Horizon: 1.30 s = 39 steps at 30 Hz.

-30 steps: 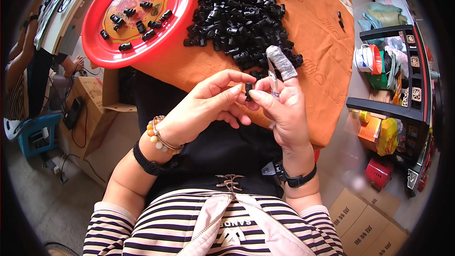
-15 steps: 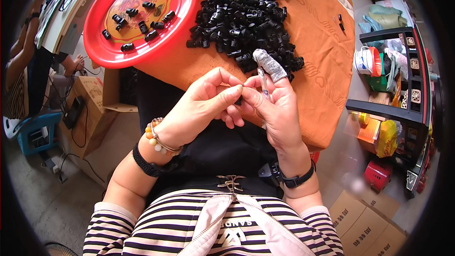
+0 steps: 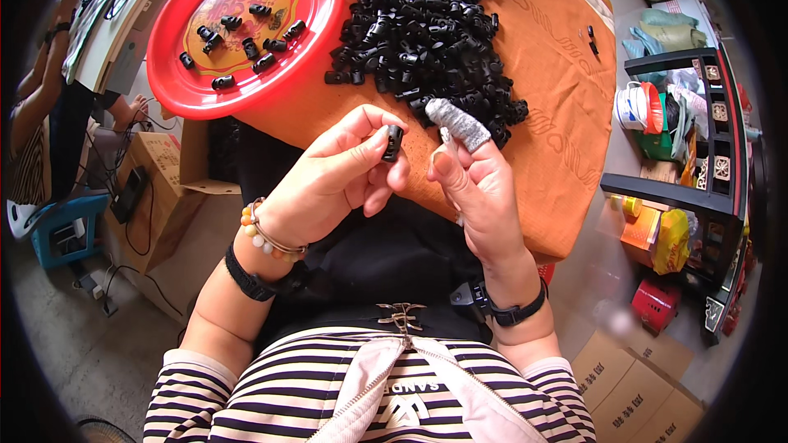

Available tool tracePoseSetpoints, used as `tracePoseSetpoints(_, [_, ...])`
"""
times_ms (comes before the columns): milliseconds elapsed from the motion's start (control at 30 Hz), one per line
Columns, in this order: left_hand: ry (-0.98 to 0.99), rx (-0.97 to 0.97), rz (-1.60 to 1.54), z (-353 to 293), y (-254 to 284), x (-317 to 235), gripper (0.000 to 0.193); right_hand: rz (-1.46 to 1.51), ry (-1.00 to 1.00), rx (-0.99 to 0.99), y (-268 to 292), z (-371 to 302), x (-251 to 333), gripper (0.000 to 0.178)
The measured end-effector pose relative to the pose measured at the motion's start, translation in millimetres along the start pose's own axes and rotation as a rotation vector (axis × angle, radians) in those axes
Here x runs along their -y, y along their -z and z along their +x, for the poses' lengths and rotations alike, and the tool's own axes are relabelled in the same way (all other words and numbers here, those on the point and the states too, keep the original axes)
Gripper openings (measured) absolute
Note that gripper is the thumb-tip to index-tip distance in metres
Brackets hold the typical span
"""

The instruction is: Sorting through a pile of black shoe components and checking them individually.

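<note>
- Head view, the left hand (image 3: 328,160): a narrow pinch of thumb and fingers holds one small black part (image 3: 393,143) up above the near edge of the orange cloth (image 3: 562,90), its length roughly upright and an opening showing in its side.
- The right hand (image 3: 478,184) is now just beside it but apart; half a second ago the fingers of both hands met around the part and mostly hid it.
- That split leaves the part in the left hand alone, so the two-handed handling of it seems, as I judge, to have let up; whether the part itself was altered is too small to tell.
- The right hand's curled fingers hold a slim pale tool (image 3: 446,137), largely hidden, so its kind cannot be told. A grey finger cover (image 3: 461,125) sits on the index finger.
- Beyond the hands, the pile (image 3: 427,41) of similar black parts spreads over the cloth, with its near end close to the right hand.
- The red tray (image 3: 160,53) at upper left carries scattered black parts, and these look the same as a second ago: the pinched part has not joined them.
- Two dark bits (image 3: 593,41) lie well apart, near the cloth's right edge.
</note>
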<state>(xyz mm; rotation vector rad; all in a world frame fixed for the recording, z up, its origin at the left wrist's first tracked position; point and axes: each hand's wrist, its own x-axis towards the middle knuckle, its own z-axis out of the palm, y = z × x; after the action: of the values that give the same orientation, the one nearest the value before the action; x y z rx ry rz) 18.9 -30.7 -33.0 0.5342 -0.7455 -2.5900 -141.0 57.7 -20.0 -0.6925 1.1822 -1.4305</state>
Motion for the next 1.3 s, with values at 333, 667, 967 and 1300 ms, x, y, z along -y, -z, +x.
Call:
tracePoseSetpoints(333, [0.057,0.103,-0.26,-0.8,7.1,-3.5,0.024,-0.007,-0.04,0.062,-5.1,-3.5,1.3,0.047])
tracePoseSetpoints(667, [0.013,0.025,-0.14,-3.1,-1.8,-4.5,0.019,-0.226,0.058,0.066,-11.1,-8.7,-2.6,0.039])
tracePoseSetpoints(967, [0.022,0.018,-0.124,-4.3,-2.2,-4.7,0.017,-0.215,0.084,0.06,-11.4,-10.0,-4.2,0.036])
tracePoseSetpoints(1300, [0.035,-0.001,-0.151,-5.5,0.1,-1.8,0.02,-0.229,0.062,0.078,-10.8,-10.2,-3.0,0.032])
